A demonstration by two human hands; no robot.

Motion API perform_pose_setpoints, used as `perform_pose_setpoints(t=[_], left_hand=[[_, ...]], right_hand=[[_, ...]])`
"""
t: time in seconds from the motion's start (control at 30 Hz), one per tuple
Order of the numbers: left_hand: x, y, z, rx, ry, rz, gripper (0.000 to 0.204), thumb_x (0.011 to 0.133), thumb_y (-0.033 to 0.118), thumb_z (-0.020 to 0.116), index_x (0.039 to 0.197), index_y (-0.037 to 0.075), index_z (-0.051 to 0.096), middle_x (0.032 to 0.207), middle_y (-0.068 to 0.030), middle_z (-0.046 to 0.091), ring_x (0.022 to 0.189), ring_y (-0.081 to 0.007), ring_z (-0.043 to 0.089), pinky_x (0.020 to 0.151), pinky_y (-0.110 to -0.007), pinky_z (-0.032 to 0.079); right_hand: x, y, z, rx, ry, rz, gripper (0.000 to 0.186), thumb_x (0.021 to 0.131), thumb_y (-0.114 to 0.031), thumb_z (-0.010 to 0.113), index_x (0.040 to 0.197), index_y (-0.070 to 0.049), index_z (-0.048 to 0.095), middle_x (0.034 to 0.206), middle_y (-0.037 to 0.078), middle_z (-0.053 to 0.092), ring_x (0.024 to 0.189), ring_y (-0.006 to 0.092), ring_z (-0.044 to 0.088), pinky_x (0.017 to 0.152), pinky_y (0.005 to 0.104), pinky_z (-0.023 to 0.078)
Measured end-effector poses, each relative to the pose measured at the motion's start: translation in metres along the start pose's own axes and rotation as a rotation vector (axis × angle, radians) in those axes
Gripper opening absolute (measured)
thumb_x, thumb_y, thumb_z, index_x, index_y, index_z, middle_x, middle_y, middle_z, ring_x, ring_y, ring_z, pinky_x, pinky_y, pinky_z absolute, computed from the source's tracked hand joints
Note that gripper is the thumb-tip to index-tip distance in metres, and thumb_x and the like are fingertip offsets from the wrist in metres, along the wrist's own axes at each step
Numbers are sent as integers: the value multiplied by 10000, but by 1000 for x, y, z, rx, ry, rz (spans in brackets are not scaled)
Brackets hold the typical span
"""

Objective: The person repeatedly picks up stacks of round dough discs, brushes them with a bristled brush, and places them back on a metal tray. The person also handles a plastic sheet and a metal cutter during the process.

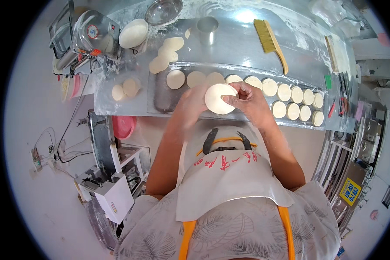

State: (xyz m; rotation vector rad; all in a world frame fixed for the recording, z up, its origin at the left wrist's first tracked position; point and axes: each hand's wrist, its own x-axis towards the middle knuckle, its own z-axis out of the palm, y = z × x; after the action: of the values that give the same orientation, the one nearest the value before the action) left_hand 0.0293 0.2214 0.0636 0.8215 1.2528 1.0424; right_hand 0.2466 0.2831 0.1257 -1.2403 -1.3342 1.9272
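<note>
A pale, flat dough round is held up over the front edge of the metal tray. My right hand pinches its right side, thumb on top and fingers behind. My left hand is at the round's left side, smeared by motion, so its fingers do not show clearly. Behind my hands, stacks of dough rounds stand in the tray, in two rows at its right end. Toward the left end lie a few more rounds.
Past the tray, overlapping rounds lie on the floury metal table, near a metal cup. A wooden-handled brush is at the back right. Bowls and a machine stand at the back left.
</note>
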Motion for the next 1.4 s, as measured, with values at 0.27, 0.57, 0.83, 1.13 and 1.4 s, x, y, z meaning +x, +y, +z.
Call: perform_pose_setpoints(t=[0.27, 0.57, 0.83, 1.13, 1.4], left_hand=[[49, -41, 50, 385, 171, -54, 404, 1112, 401, 572, 1218, 23, 668, 1039, -49, 656, 915, -177, 614, 778, -338, 524], [105, -53, 65, -1261, -410, -14, 416, 1145, 470, 506, 1067, 90, 657, 872, -24, 643, 750, -169, 619, 687, -346, 539], [101, -9, 72, -919, 131, -134, 303, 1067, 394, 694, 1119, 96, 706, 968, -19, 722, 897, -138, 740, 745, -339, 627], [129, -50, 47, -902, -181, 311, 369, 1096, 348, 641, 1416, 166, 653, 1215, 25, 727, 1045, -123, 724, 880, -365, 633], [134, -21, 37, -1289, -238, 36, 176, 1060, 344, 704, 1144, 192, 733, 960, 14, 753, 900, -158, 746, 781, -390, 647]], right_hand=[[45, 2, -66, 20, -85, 54, 295, 1006, -181, 719, 1219, 20, 760, 981, 83, 796, 824, 150, 739, 753, 300, 592], [247, 161, -357, -1267, 611, -173, 414, 942, -396, 738, 1133, -30, 704, 1047, 214, 746, 1066, 438, 699, 913, 545, 554], [221, 98, -346, -260, 229, 120, 194, 989, -169, 736, 1105, -41, 647, 854, 38, 624, 599, 104, 555, 553, 276, 454], [-12, -23, -192, -56, 336, 0, 304, 1144, -329, 555, 1191, -29, 567, 788, 11, 546, 519, 61, 437, 470, 226, 365], [-84, -87, -93, -382, 316, -78, 419, 1132, -259, 594, 1440, 25, 587, 727, -38, 530, 539, 23, 409, 480, 205, 330]])
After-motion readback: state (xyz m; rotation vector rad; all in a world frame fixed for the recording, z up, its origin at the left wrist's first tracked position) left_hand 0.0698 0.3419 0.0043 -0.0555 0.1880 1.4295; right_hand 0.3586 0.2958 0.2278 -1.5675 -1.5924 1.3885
